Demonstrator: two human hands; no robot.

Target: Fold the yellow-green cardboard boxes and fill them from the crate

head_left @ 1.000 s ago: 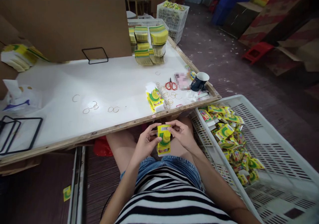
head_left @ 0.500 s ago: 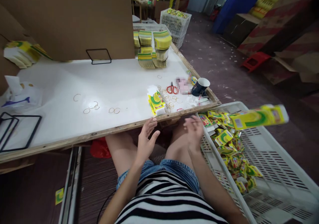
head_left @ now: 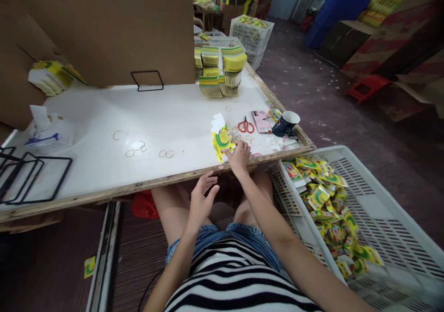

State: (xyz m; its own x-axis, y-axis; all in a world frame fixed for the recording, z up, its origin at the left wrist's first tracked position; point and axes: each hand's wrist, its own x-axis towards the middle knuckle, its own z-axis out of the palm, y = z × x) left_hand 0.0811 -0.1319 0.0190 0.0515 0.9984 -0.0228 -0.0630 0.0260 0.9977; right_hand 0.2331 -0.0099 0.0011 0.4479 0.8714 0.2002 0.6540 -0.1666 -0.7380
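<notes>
A small stack of yellow-and-green flat packets (head_left: 222, 138), some with white ends, lies near the front edge of the white table. My right hand (head_left: 239, 157) is closed on the near right side of this stack, thumb on the printed face and fingers bent at its side; how many packets it grips cannot be made out. Over my lap, just below the table edge, my left hand (head_left: 203, 196) is open and holds nothing, its fingers stretched and thumb apart. A white crate (head_left: 391, 219) of loose yellow packets (head_left: 333, 215) stands to my right.
Red-handled scissors (head_left: 246, 126), a pink phone (head_left: 261, 121) and a dark mug (head_left: 285, 123) sit right of the stack. Rubber bands (head_left: 166, 154) lie scattered. Packet bundles (head_left: 222, 71) are piled at the back. Black wire racks (head_left: 38, 178) stand left; a cardboard panel (head_left: 138, 30) rises behind.
My right hand has moved left from beside the crate onto the packet stack. The packet that was in the air above the crate is down among the others. My left hand has hardly moved.
</notes>
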